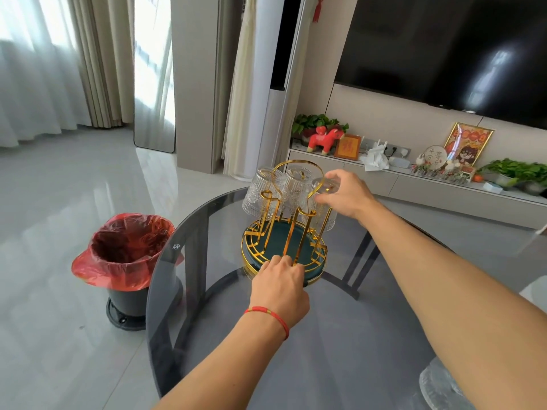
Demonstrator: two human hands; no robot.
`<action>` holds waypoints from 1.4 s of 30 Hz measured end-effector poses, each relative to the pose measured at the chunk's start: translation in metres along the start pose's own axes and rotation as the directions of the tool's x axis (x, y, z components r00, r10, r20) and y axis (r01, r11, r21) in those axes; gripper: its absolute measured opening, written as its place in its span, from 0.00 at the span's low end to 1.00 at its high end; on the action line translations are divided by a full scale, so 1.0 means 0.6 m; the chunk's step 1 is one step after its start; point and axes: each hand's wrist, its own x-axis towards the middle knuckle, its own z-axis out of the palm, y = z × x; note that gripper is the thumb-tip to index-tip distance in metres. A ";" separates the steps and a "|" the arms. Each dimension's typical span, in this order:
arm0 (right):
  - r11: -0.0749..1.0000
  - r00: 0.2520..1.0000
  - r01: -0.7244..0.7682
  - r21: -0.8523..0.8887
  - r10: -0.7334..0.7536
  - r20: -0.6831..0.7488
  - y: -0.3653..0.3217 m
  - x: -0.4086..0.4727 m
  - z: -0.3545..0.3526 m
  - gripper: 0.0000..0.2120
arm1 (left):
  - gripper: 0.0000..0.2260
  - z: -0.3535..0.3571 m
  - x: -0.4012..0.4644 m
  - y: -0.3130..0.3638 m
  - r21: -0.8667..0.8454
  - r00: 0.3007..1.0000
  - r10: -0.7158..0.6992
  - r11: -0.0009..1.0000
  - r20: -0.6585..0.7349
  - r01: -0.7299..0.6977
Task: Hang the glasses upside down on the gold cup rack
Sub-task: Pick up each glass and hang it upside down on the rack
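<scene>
The clear ribbed glasses [268,192] hang upside down on the gold wire cup rack [291,220], which sits on the round dark glass table [189,291]. Three are on; I think empty hooks remain. The right hand [347,193] fingers wrap the rightmost glass [322,202]. The left hand [279,287] fingers press the rack's green base. A tiny mark on the table rim can't be read.

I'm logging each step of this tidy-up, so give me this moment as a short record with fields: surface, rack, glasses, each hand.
surface: round dark glass table
rack: gold cup rack with green tray base, near the table's far edge
glasses: three ribbed glasses upside down on the rack, left, middle, right
left hand: resting on the rack's front rim
right hand: gripping the right glass
nearby: bin with red liner on the floor
</scene>
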 end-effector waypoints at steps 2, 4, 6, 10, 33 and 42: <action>1.000 1.000 0.017 -0.011 -0.016 0.025 0.001 0.004 -0.001 0.36 | 0.15 0.001 0.000 0.000 0.000 1.000 -0.001 1.000 0.001 0.001; 1.000 0.997 0.028 -0.003 -0.027 0.073 0.002 0.003 -0.002 0.37 | 0.15 0.001 0.000 0.000 -0.003 1.000 -0.003 1.000 0.002 0.003; 0.999 0.992 0.032 0.017 -0.034 0.123 0.004 -0.006 -0.005 0.38 | 0.15 0.001 0.000 -0.001 -0.005 1.000 -0.004 1.000 0.003 0.004; 0.997 0.988 0.082 0.012 -0.083 0.131 0.010 -0.043 -0.014 0.35 | 0.15 0.001 -0.001 -0.001 0.018 1.000 0.003 1.000 -0.005 -0.003; 0.891 0.752 0.035 0.452 0.274 -0.600 0.189 -0.437 -0.165 0.10 | 0.48 0.058 -0.120 0.273 -0.650 0.888 0.377 0.749 0.263 -0.126; 0.845 0.814 0.005 0.535 0.308 -0.493 0.169 -0.453 -0.136 0.10 | 0.33 0.073 -0.093 0.265 -0.654 0.983 0.148 0.755 0.105 -0.044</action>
